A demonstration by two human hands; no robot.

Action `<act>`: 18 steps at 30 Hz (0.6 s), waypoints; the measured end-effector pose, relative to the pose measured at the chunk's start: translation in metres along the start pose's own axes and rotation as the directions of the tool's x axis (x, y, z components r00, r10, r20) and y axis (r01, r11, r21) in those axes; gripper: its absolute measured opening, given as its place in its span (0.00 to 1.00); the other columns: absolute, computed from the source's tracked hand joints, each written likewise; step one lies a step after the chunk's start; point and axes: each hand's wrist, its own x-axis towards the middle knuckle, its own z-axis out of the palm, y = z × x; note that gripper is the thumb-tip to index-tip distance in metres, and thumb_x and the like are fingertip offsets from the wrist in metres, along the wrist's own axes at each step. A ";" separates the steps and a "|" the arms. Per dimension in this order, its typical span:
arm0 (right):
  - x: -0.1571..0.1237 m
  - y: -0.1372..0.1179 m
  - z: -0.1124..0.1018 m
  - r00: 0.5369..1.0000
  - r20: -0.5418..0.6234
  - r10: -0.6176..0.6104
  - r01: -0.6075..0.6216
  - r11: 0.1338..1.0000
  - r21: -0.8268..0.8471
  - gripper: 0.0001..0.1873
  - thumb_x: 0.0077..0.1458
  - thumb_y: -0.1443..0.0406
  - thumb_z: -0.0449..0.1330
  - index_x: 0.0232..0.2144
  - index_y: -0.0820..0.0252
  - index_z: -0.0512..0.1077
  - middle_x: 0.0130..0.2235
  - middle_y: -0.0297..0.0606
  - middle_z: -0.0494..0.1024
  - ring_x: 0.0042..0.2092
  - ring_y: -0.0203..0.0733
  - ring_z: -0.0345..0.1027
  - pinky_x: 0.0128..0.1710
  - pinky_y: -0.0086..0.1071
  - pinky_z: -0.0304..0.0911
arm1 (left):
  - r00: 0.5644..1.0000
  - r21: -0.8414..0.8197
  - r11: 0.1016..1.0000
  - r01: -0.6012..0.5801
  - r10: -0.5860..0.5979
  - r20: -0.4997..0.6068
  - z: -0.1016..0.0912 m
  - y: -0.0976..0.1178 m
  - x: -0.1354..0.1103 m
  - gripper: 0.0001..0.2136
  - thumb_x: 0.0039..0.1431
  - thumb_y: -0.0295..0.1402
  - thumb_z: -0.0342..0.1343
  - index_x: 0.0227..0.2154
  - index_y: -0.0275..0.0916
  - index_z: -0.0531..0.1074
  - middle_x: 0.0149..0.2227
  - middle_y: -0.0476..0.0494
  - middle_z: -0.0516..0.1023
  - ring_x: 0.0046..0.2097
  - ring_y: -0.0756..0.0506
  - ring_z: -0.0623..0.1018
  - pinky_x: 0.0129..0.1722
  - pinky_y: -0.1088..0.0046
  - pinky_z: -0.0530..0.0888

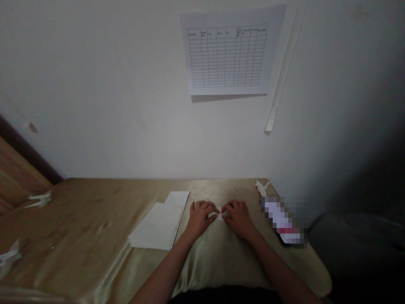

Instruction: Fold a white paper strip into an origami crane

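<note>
Two bare hands rest close together on a tan table [95, 219], near its far edge. The left hand [200, 217] and the right hand [238, 216] almost touch. Both have their fingers curled down, and the fingertips press on a small white paper [218, 215] that lies flat between them. Most of that paper is hidden under the fingers.

Just to the left of the hands lie some lined sheets [161, 226] with holes along one side. To the right, near the table edge, is a long blurred thing [283, 221]. Little paper scraps [39, 199] sit far off on the left side. On the wall hangs a printed chart [228, 55] with many boxes.
</note>
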 end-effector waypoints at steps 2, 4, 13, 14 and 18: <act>0.000 0.001 0.001 1.000 -0.001 -0.001 0.001 1.000 -0.003 0.10 0.63 0.59 0.61 0.46 0.45 0.77 0.52 0.39 0.73 0.59 0.53 0.62 0.67 0.55 0.44 | 1.000 0.007 1.000 -0.003 0.003 -0.004 0.000 0.000 0.000 0.07 0.64 0.38 0.65 0.43 0.58 0.83 0.56 0.54 0.81 0.61 0.37 0.70 0.66 0.44 0.54; 0.000 0.001 0.001 1.000 -0.009 -0.005 0.005 1.000 -0.007 0.10 0.63 0.59 0.62 0.47 0.45 0.77 0.52 0.39 0.73 0.58 0.52 0.62 0.67 0.55 0.45 | 1.000 0.012 1.000 -0.004 0.004 -0.008 0.000 0.000 0.000 0.06 0.63 0.38 0.65 0.41 0.57 0.83 0.56 0.54 0.81 0.61 0.37 0.70 0.66 0.43 0.54; 0.000 0.002 0.002 1.000 -0.022 -0.019 0.018 1.000 -0.025 0.11 0.63 0.55 0.63 0.47 0.45 0.77 0.53 0.39 0.74 0.59 0.53 0.63 0.66 0.53 0.47 | 1.000 0.011 1.000 0.012 -0.012 -0.022 -0.002 0.007 -0.001 0.06 0.61 0.42 0.67 0.40 0.56 0.83 0.55 0.54 0.81 0.60 0.36 0.71 0.66 0.43 0.55; 0.000 0.002 0.002 1.000 -0.023 -0.020 0.020 0.999 -0.027 0.11 0.63 0.54 0.63 0.47 0.45 0.77 0.53 0.39 0.74 0.58 0.53 0.63 0.66 0.53 0.48 | 1.000 0.012 1.000 0.013 -0.013 -0.024 -0.002 0.007 -0.001 0.06 0.61 0.42 0.67 0.40 0.56 0.83 0.55 0.54 0.81 0.60 0.36 0.71 0.66 0.43 0.55; 0.002 0.003 0.003 0.999 -0.025 -0.022 0.021 0.999 -0.043 0.12 0.62 0.54 0.64 0.47 0.45 0.77 0.52 0.39 0.74 0.57 0.52 0.64 0.64 0.51 0.50 | 1.000 0.005 1.000 0.012 -0.012 -0.027 -0.002 0.006 -0.001 0.06 0.59 0.41 0.69 0.40 0.56 0.83 0.55 0.54 0.81 0.60 0.37 0.71 0.65 0.44 0.55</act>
